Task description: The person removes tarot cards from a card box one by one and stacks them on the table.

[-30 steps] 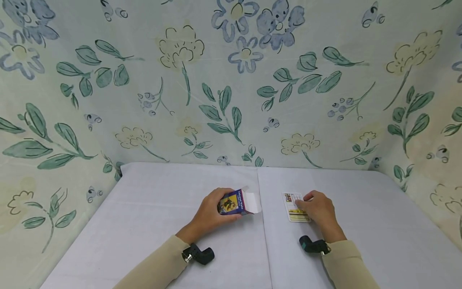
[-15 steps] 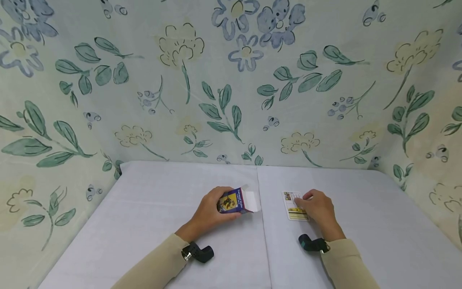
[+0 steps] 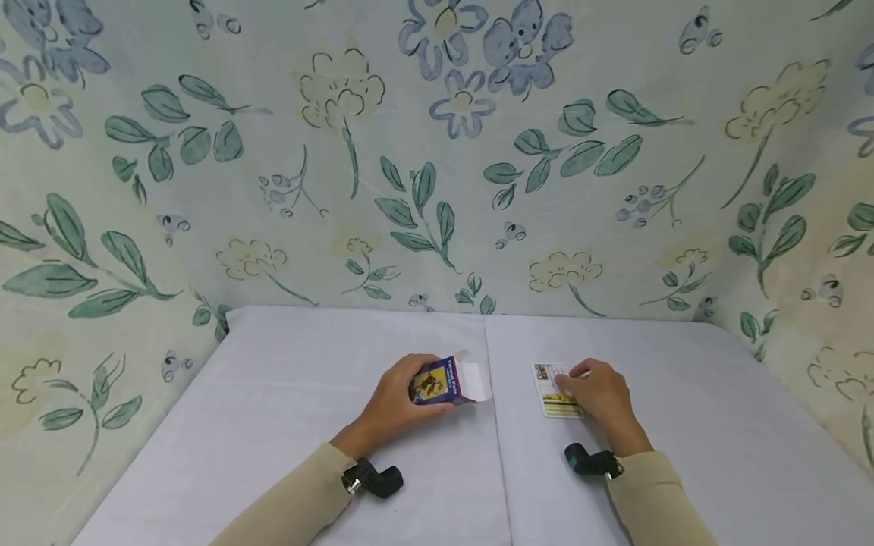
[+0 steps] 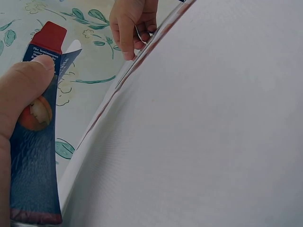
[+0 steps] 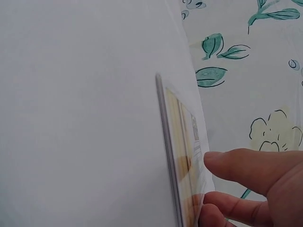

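Note:
My left hand (image 3: 403, 390) grips a small tarot deck box (image 3: 433, 383), blue with a yellow picture. Its white end flap (image 3: 475, 381) stands open toward the right. In the left wrist view the thumb (image 4: 31, 80) lies along the narrow blue side, beside a red tab (image 4: 49, 37). A thin stack of printed cards (image 3: 554, 390) lies flat on the table to the right. My right hand (image 3: 604, 398) is bent over its right part, thumb and fingertips close to the glossy top card (image 5: 182, 137). Whether they pinch the stack cannot be made out.
A white cloth (image 3: 307, 379) covers the table, with a crease (image 3: 501, 447) running between the hands. Floral fabric (image 3: 437, 189) hangs behind the table and at both sides. A small black camera (image 3: 374, 478) is strapped to each wrist.
Both hands, the box and the cards stay almost in place. Only a slight shift of the head view shows.

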### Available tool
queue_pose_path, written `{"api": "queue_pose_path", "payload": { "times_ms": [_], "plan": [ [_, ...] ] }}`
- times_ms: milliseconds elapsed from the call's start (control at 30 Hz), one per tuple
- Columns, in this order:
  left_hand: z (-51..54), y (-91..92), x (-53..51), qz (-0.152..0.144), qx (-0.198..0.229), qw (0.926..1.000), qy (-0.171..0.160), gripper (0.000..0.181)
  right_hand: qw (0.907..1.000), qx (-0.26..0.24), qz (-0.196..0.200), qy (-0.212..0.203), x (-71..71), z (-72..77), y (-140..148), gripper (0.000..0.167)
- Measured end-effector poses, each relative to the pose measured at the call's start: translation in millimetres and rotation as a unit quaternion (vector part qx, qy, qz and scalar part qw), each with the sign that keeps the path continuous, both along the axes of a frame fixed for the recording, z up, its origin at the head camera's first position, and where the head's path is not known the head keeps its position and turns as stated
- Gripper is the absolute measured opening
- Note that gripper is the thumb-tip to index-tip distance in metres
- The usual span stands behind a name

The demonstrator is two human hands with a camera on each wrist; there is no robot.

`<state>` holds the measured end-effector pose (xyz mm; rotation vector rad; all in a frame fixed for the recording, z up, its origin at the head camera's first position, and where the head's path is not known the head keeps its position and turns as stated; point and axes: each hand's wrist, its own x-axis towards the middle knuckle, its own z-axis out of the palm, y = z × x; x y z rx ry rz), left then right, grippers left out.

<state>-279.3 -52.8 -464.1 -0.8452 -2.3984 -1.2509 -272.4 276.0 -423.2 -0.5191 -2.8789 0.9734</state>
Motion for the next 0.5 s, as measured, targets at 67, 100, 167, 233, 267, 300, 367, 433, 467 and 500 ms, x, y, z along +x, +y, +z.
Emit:
{"api": "queue_pose_path", "payload": {
  "times_ms": [67,100,167,233,267,300,367,433,467,500],
  "plan": [
    [-0.1,0.0,1.0,0.000,0.000,1.0000,-0.005,0.073,1.0000,0.000,0.000,-0.001,0.1,-0.7,0.1,0.038],
    [0.0,-0.1,1.7,-0.001,0.001,1.0000,-0.007,0.073,1.0000,-0.001,0.001,-0.002,0.3,-0.7,0.1,0.038],
    [0.0,0.0,2.6,0.001,0.001,1.0000,-0.008,0.072,1.0000,-0.001,0.001,-0.003,0.4,-1.1,0.6,0.037],
    [0.1,-0.1,2.4,0.000,-0.001,1.0000,-0.009,0.072,1.0000,0.000,0.002,-0.001,0.0,-1.3,1.5,0.037],
    [0.4,0.0,2.2,-0.001,0.000,1.0000,-0.007,0.072,1.0000,0.002,0.004,0.000,-0.2,-1.3,2.0,0.038],
    [0.9,0.2,2.0,0.000,-0.001,1.0000,-0.004,0.072,1.0000,0.002,0.003,0.002,-0.5,-1.4,2.3,0.037],
    [1.6,0.3,1.4,0.001,-0.002,1.0000,-0.001,0.072,1.0000,0.004,0.003,0.005,-1.1,-1.6,2.6,0.037],
    [1.7,0.4,1.1,0.003,-0.002,1.0000,-0.001,0.072,1.0000,0.004,0.003,0.005,-1.3,-1.3,2.4,0.037],
    [1.5,0.3,1.1,0.004,-0.003,1.0000,-0.002,0.072,1.0000,0.003,0.004,0.005,-1.3,-1.5,2.3,0.036],
    [0.9,0.2,1.1,0.005,-0.004,1.0000,-0.003,0.072,1.0000,0.003,0.003,0.004,-1.1,-1.5,2.1,0.036]
  ]
}}
